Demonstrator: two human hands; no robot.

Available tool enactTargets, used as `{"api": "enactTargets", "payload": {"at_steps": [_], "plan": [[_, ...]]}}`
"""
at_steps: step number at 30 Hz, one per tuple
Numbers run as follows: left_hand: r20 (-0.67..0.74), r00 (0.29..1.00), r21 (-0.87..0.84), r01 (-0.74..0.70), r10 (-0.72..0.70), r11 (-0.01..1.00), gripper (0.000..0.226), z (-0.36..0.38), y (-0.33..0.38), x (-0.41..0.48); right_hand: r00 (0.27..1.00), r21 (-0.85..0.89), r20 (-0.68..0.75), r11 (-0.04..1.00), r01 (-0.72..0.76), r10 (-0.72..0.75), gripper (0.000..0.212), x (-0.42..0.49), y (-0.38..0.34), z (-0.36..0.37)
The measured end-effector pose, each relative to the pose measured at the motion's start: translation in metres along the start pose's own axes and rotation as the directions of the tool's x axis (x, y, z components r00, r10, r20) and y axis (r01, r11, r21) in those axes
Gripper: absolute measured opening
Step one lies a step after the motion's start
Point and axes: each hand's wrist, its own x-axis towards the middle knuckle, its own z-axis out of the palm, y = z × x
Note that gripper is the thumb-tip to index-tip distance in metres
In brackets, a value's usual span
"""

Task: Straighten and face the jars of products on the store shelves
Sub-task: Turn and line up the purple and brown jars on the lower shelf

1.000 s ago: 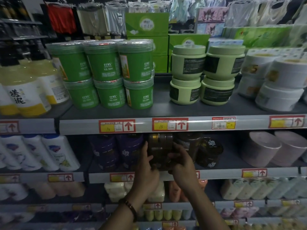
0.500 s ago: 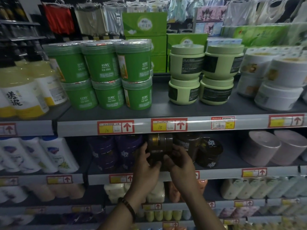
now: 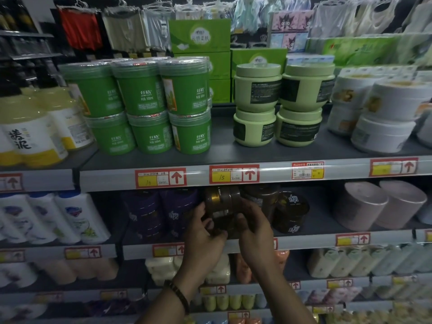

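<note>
The left hand (image 3: 203,233) and right hand (image 3: 255,226) curl their fingers around the brown jar (image 3: 222,201) (facing step, I think); next, turn its label toward 6 o'clock.

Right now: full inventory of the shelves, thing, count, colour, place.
green jars: six, dark green, top shelf left of centre, stacked two high
pale jars: four, light green, top shelf centre, stacked likewise
white tubs: several, white, top shelf right
yellow bottles: a few, yellow, top shelf far left
brown jar: one, brown, gold band, middle shelf, in both hands
dark jars: at least two, blackish, right of brown jar
purple jars: at least two, purple, left of the hands
white bottles: three, white, blue caps, middle shelf left
pink tubs: two, pale pink, middle shelf right
price tags: several, red and yellow, shelf rails
left hand: grips brown jar from the left
right hand: grips brown jar from the right
</note>
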Motion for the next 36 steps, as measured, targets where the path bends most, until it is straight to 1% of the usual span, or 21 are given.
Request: {"api": "enactTargets", "payload": {"at_steps": [3,6,10,13,17,19,23,28,36], "plan": [[-0.007,1.0,-0.035,-0.022,0.022,0.999,0.072,0.003,-0.001,-0.004,0.998,0.021,-0.037,0.998,0.051,-0.05,0.042,0.002,-0.005,0.003],[-0.003,0.999,-0.08,-0.048,0.048,0.996,0.065,0.003,0.001,-0.008,0.994,0.021,-0.056,0.995,0.097,-0.095,0.041,0.003,-0.01,0.004],[0.001,0.997,-0.095,-0.077,0.078,0.992,0.062,0.002,0.002,-0.016,0.994,0.02,-0.044,0.995,0.096,-0.095,0.042,0.001,-0.011,0.004],[0.009,0.998,-0.095,-0.069,0.07,0.993,0.069,0.001,0.0,-0.024,0.993,-0.001,-0.063,0.995,0.101,-0.101,0.043,-0.001,-0.012,0.004],[-0.001,0.999,-0.14,-0.04,0.04,0.989,0.086,0.002,-0.005,-0.032,0.989,-0.078,-0.09,0.99,0.114,-0.121,0.044,-0.001,-0.012,0.003],[-0.02,0.999,-0.174,-0.036,0.033,0.984,0.098,0.004,-0.005,-0.035,0.984,-0.125,-0.101,0.983,0.136,-0.149,0.044,-0.001,-0.012,0.003],[0.013,0.999,-0.229,-0.028,0.032,0.973,0.113,0.008,-0.003,-0.04,0.967,-0.224,-0.114,0.954,0.2,-0.23,0.043,0.0,-0.016,0.003],[0.022,1.0,-0.217,-0.013,0.019,0.976,0.114,0.007,-0.007,-0.038,0.944,-0.296,-0.116,0.918,0.263,-0.308,0.042,0.002,-0.018,0.005],[0.101,0.994,-0.178,0.053,-0.036,0.983,0.116,0.003,-0.017,-0.029,0.917,-0.409,-0.092,0.855,0.32,-0.387,0.042,0.008,-0.015,0.007]]}}
